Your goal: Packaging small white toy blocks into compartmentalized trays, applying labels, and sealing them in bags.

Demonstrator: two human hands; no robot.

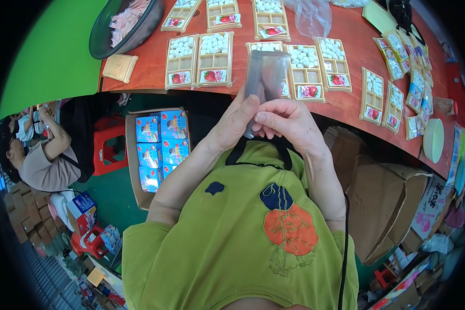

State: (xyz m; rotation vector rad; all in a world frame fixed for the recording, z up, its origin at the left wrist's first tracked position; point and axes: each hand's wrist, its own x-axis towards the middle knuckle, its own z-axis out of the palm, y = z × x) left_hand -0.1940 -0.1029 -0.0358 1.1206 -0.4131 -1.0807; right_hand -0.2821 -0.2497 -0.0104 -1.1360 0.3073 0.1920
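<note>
My left hand (236, 118) is closed round the lower part of a bundle of clear, greyish plastic film (261, 72), its thumb lying along the front. The bundle stands up in front of the table edge and covers parts of the trays behind it. Against its lower right edge, my right hand (288, 121) pinches with thumb and forefinger, the other fingers curled. Just beyond are beige compartment trays (309, 77), holding small white pieces and a sachet with a strawberry picture. Another pair of such trays (213, 61) lies to the left.
A dark basin (101, 39) of pink sachets and a bare beige tray (120, 68) sit at the left. Packed trays (417, 90) and a pale green bowl (433, 140) lie at the right. Below are cartons (380, 206), a red stool (108, 147) and another person (51, 160).
</note>
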